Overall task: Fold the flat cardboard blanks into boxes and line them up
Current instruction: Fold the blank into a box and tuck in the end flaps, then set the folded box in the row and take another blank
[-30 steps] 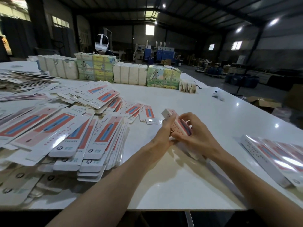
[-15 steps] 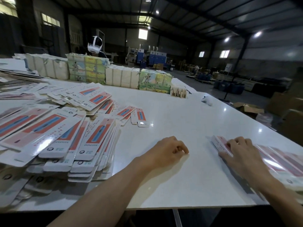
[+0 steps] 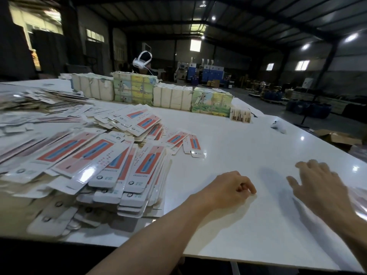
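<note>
Blanks lie in a sprawling heap on the left half of the white table, and the next reach turns on this: the heap sits to the left of both hands, with bare tabletop between. The left hand is plainly the nearer. It rests on the table a little to the right of the closest stack, fingers loosely curled in toward the thumb and gripping nothing. The right hand hovers farther right, fingers straight and spread apart, also empty and blurred by motion.

Blanks in the closest stack lie flat and overlap like shingles. Their long axes run away from the person and lean slightly right, so their rounded near ends face the table's front edge. Judging from that, a fresh blank would come most easily off the top of this stack with the left hand, reaching sideways to a long edge. Neither hand holds a folded box. A pale smear at the right border, beyond the right hand, is too blurred to name.

An open brown carton stands on the floor past the table's right side, its contents not visible. Along the far edge, wrapped bundles stand side by side in a row, with a small pack at its right end.
</note>
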Demonstrator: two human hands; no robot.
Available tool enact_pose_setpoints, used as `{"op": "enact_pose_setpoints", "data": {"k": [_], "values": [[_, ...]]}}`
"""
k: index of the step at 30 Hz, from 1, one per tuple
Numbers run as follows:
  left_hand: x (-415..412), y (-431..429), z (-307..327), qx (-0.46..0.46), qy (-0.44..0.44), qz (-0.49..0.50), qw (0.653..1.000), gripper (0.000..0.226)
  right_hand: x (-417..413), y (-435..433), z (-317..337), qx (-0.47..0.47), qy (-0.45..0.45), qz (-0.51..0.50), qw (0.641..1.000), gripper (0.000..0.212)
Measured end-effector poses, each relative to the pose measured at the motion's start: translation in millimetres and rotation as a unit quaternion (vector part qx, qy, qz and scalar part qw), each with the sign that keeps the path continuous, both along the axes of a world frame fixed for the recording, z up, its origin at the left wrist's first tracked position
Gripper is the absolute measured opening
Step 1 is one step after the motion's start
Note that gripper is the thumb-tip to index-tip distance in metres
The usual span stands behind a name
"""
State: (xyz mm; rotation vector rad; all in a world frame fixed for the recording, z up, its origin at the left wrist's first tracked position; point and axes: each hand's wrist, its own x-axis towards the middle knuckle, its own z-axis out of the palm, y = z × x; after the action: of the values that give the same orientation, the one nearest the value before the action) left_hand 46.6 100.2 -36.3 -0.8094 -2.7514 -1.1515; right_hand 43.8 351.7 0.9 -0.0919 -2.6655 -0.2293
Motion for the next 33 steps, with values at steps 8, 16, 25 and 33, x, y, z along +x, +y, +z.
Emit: {"op": "enact_pose_setpoints", "data": {"k": [8,16,25,33], "values": [[33,-31,51,0.01,0.041,0.172,0.984,0.02,-54,-96,-11,-0.188,-0.011,0.173,0.967,0.026],[88,-166,103,-0.195,0.027,0.465,0.863,0.032,-69,-100,-45,-0.175,-0.049,0.229,0.956,0.017],[112,-235,97,-0.294,-0.133,0.568,0.757,0.078,-70,-98,-46,-0.209,-0.058,0.25,0.944,0.008],[101,-242,107,-0.195,-0.06,0.524,0.827,0.044,-70,-97,-47,-0.231,-0.069,0.253,0.937,0.01]]}}
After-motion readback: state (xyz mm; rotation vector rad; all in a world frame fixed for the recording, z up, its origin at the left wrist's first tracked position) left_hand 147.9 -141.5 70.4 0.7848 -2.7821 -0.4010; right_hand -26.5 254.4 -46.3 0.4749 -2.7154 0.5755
